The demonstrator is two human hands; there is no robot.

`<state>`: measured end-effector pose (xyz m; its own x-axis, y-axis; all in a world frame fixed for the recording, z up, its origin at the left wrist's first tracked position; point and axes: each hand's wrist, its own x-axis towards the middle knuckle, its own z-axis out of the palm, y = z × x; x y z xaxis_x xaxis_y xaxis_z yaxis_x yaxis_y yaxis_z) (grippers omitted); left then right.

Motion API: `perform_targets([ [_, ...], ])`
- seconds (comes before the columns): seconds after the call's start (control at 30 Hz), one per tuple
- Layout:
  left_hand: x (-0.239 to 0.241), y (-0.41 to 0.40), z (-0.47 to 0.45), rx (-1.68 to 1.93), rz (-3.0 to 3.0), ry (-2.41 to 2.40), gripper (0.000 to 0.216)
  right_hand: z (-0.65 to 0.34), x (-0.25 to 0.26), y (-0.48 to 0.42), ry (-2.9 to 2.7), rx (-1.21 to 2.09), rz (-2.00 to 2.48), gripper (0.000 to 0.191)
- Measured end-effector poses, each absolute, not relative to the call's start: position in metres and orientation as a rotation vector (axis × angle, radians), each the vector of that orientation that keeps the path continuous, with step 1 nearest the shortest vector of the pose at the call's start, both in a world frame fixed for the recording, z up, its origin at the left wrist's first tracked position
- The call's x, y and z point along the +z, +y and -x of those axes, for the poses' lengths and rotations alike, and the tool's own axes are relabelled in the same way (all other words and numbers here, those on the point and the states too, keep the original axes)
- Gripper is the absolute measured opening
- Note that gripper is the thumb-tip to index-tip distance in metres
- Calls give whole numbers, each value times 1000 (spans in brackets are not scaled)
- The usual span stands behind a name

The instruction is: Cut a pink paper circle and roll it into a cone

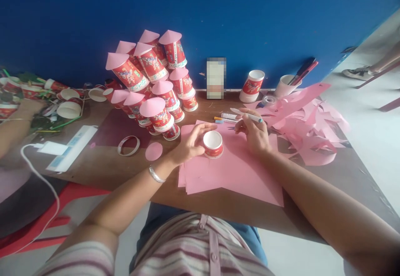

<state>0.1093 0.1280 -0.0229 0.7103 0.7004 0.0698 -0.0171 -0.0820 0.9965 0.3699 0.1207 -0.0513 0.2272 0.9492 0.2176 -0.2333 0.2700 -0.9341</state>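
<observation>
A small red and white paper cup (213, 144) stands upside down on a stack of pink paper sheets (237, 171) on the wooden table (106, 167). My left hand (189, 142) curls round the cup's left side, holding it down. My right hand (254, 132) rests on the pink paper just right of the cup and grips a white marker pen (248, 115), its tip pointing left. A cut pink paper circle (153, 151) lies left of my left wrist.
A pile of red cups with pink cone lids (153, 80) stands behind. A cut cup rim ring (128, 145), a white power strip (71, 149), loose markers (226, 118), pink paper scraps (309, 117), a tape roll (268, 100) and a pen cup (286, 85) lie around. Another person's arm (15, 126) is at the left.
</observation>
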Motion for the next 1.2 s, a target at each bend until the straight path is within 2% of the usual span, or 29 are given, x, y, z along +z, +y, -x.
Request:
perform_targets([
  [0.13,-29,126,-114,611,-1698,639,85,-362,-47,112,-1070,938,985,49],
  [0.27,-23,124,-131,623,-1511,776,66,-359,-43,107,-1139,870,972,45],
  [0.4,-11,129,-147,715,-1197,647,66,-363,-37,106,-1120,835,996,38],
  [0.57,-17,137,-156,714,-910,633,68,-367,-33,105,-1067,868,1023,39],
  [0.97,-41,146,-154,810,-831,632,48,-361,-31,86,-1170,846,1081,28],
  [1.07,-40,145,-155,823,-856,685,41,-355,-24,76,-1306,815,1046,24],
  [1.2,-36,144,-156,857,-966,719,34,-348,-13,62,-1722,537,967,9],
])
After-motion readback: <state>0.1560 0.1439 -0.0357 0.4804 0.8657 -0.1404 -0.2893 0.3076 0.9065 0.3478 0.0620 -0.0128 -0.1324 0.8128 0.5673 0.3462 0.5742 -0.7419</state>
